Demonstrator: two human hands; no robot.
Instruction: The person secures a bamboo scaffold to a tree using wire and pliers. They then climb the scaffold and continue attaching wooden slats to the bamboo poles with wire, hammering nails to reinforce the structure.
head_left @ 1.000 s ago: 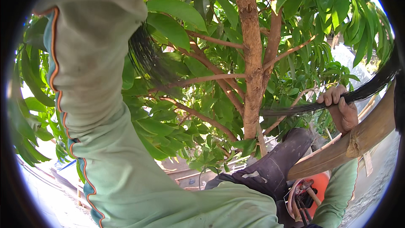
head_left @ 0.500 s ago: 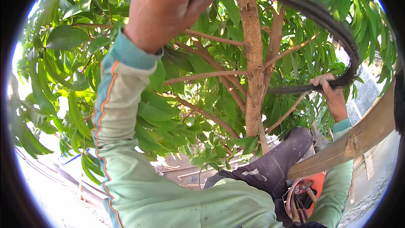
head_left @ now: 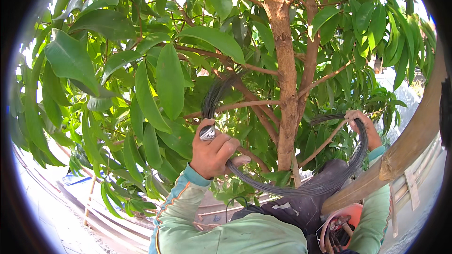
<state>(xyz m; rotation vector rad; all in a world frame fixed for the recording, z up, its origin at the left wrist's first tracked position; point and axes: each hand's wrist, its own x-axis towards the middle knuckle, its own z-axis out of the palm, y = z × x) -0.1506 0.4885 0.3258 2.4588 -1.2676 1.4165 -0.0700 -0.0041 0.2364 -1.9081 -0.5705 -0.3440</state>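
Note:
A bundle of thin dark wire [head_left: 292,190] sags in a curve between my two hands. My left hand [head_left: 214,153], with a silver ring [head_left: 207,133] on one finger, is closed round the bundle near one end, and the loose strands fan up above the fist. On the right, my right hand [head_left: 366,129] grips the bundle near its other end; a short length of strands points left from the fingers. The middle of the curve passes in front of my dark trousers [head_left: 325,171].
A tree trunk [head_left: 285,70] with side branches and dense green leaves [head_left: 169,82] stands just ahead. A thick bamboo pole [head_left: 400,155] slants along the right. Below it, an orange bucket [head_left: 354,214] holds several tools. Wooden strips lie lower down.
My left hand has come down from the top of the view. The wire, which arched high overhead, now hangs low between my hands. My right hand has stayed near its place.

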